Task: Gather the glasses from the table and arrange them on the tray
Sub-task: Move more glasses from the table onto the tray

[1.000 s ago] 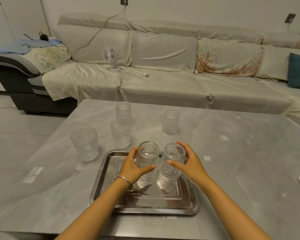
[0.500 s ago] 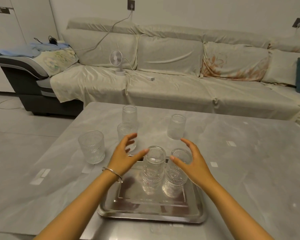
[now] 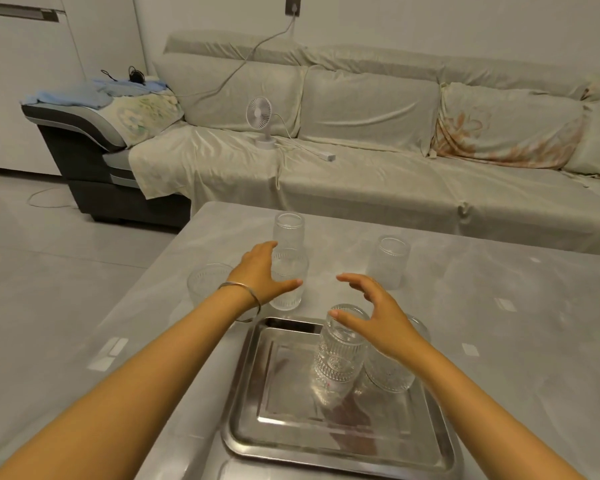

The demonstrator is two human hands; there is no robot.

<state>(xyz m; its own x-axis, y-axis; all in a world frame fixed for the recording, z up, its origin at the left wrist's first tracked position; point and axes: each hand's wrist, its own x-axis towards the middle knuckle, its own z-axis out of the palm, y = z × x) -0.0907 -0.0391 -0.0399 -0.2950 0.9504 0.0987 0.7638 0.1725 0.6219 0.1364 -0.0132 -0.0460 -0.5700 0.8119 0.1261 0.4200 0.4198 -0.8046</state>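
Note:
A steel tray [image 3: 278, 407] lies at the table's near edge. Two ribbed glasses stand on its far right part: one [image 3: 340, 355] in the middle and another [image 3: 390, 374] partly hidden behind my right hand [image 3: 378, 317]. That hand hovers open above them. My left hand [image 3: 262, 273], with a bangle on the wrist, is open and curls around the left side of a glass [image 3: 290, 282] just beyond the tray; contact is not clear. Three more glasses stand on the table: far [image 3: 288, 230], right [image 3: 388, 261], and left [image 3: 205, 284].
The grey marble table [image 3: 499, 341] has small white stickers on it. Behind it runs a long cloth-covered sofa [image 3: 361, 168] with a small white fan [image 3: 260, 123] and cable. Tiled floor [image 3: 49, 254] lies to the left.
Both hands let go of the two glasses on the tray and moved forward. My left hand reached the nearest glass beyond the tray; my right hand rose above the tray glasses.

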